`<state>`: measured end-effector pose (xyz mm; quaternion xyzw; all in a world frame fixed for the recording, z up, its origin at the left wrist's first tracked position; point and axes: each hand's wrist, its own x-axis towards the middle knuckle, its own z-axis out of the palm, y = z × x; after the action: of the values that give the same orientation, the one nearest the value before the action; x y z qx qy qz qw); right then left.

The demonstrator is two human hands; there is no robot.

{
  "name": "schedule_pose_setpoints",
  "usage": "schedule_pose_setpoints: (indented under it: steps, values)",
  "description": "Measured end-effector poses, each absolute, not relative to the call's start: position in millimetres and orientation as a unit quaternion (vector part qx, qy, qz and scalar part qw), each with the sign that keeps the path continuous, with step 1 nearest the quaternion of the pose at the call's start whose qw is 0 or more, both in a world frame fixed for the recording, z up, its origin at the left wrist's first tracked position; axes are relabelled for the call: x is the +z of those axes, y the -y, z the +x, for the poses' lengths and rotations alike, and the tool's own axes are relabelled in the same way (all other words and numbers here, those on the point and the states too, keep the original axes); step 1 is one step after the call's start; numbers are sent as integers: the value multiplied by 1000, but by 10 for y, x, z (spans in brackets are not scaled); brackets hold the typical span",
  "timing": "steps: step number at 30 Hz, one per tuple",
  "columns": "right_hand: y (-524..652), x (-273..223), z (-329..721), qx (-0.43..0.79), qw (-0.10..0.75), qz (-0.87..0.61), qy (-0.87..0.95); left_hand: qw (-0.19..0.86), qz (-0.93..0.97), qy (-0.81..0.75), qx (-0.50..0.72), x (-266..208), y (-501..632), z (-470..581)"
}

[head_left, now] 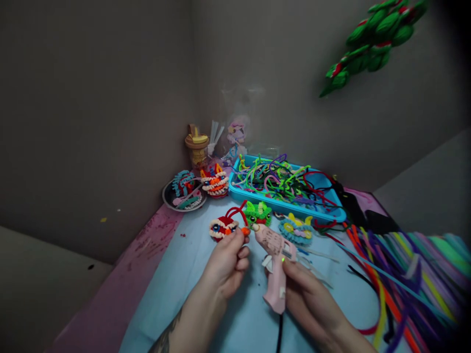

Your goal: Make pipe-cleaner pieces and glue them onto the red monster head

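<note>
My left hand (pixel 228 262) is closed in a pinch on a small orange pipe-cleaner piece (pixel 245 230), part of which is hidden by my fingers. My right hand (pixel 303 294) grips a pink hot glue gun (pixel 274 250), its nozzle close to the orange piece; whether they touch I cannot tell. A black cord hangs from the gun's handle. Just beyond my left hand lies a red and cream pipe-cleaner head (pixel 218 228) with blue eyes and red loops. Behind the nozzle sits a green head (pixel 258 214), and a light-blue and yellow one (pixel 296 230) is to its right.
A blue tray (pixel 287 208) of pipe-cleaner scraps stands at the back. Left of it are an orange and cream head (pixel 215 182), a metal bowl (pixel 167 198) and a lidded cup (pixel 197 152). Bundled pipe cleaners (pixel 415 279) cover the right side. Green ornaments (pixel 382 34) hang upper right.
</note>
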<state>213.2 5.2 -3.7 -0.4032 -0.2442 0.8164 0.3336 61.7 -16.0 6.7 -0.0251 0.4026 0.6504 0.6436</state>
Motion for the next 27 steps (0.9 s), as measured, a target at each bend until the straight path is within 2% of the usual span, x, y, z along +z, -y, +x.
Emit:
schedule_pose_setpoints:
  steps: [6, 27]
  values:
    - [-49, -45, 2123, 812, 340, -404, 248, 671, -73, -363, 643, 149, 152, 616]
    - [-12, -133, 2200, 744, 364, -455, 328, 667, -91, -372, 639, 146, 150, 610]
